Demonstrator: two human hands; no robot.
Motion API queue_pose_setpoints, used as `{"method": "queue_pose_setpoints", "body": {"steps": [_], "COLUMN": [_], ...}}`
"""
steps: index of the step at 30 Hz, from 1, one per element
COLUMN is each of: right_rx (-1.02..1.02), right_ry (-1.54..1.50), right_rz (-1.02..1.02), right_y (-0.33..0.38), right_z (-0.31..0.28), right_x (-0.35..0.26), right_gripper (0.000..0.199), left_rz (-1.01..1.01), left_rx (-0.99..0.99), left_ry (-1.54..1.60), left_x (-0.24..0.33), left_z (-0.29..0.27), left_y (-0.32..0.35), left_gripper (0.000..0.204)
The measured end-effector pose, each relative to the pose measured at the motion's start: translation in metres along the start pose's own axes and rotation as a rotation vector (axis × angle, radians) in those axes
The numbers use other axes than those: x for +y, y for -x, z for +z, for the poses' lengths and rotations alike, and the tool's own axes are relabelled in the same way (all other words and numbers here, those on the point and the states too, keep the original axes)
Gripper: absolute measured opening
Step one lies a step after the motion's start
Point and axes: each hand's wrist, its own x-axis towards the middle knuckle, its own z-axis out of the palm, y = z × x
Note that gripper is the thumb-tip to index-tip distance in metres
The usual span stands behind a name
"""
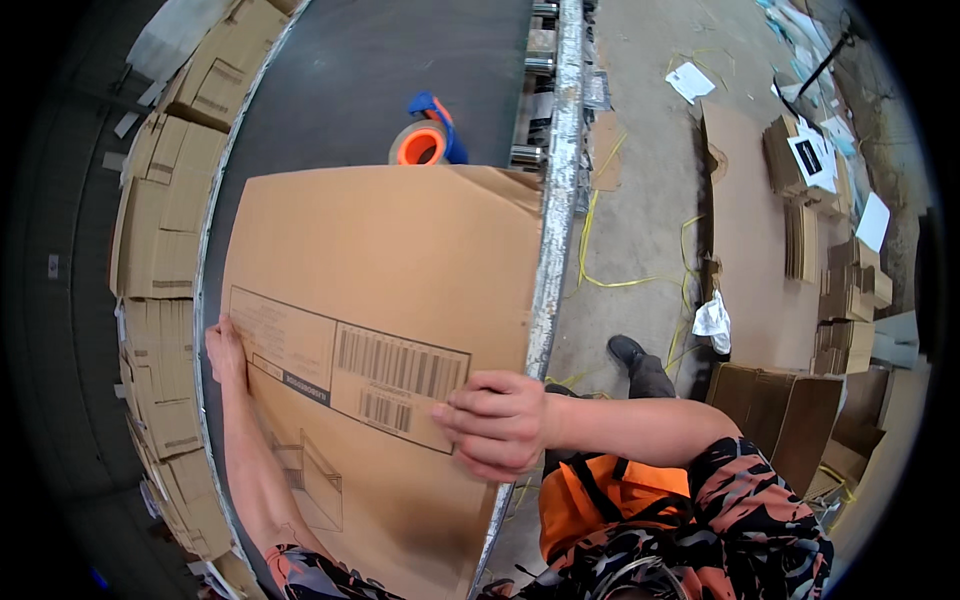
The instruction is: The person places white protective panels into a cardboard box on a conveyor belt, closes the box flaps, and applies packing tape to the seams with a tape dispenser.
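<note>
A large brown cardboard box [385, 240] lies on the dark conveyor belt in front of me, with printed barcodes and a line drawing on its upper face. At its left edge, my left hand [226, 350] is closed, its fingers partly hidden. My right hand [500, 425] grips the box's right edge near the barcodes, fingers curled over the upper face. Just beyond the far edge of the box sits a tape dispenser [430, 135] with a blue handle and a tape roll around an orange hub, its lower part hidden by the cardboard.
The conveyor's metal side rail [560, 190] runs along the right of the belt [370, 60]. Stacked cartons [165, 210] line its left side. Yellow straps [630, 282] lie on the concrete floor to the right, near a large cardboard sheet [750, 240] and stacks of flat cardboard [800, 245].
</note>
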Motion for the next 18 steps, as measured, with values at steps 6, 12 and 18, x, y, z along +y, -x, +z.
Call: {"method": "queue_pose_setpoints", "body": {"steps": [6, 12, 18], "right_rx": [-0.145, -0.149, -0.157], "right_ry": [0.062, 0.039, -0.032], "right_rz": [0.123, 0.088, 0.145], "right_y": [-0.012, -0.009, -0.004], "right_z": [-0.017, -0.018, -0.018], "right_x": [-0.001, 0.006, 0.009], "right_gripper": [0.038, 0.034, 0.032], "left_rz": [0.014, 0.443, 0.830], "left_rx": [-0.020, 0.232, -0.580], "left_ry": [0.015, -0.114, -0.388], "left_x": [0.008, 0.011, 0.123], "left_z": [-0.007, 0.010, -0.055], "left_y": [0.009, 0.057, 0.331], "left_gripper": [0.067, 0.061, 0.100]}}
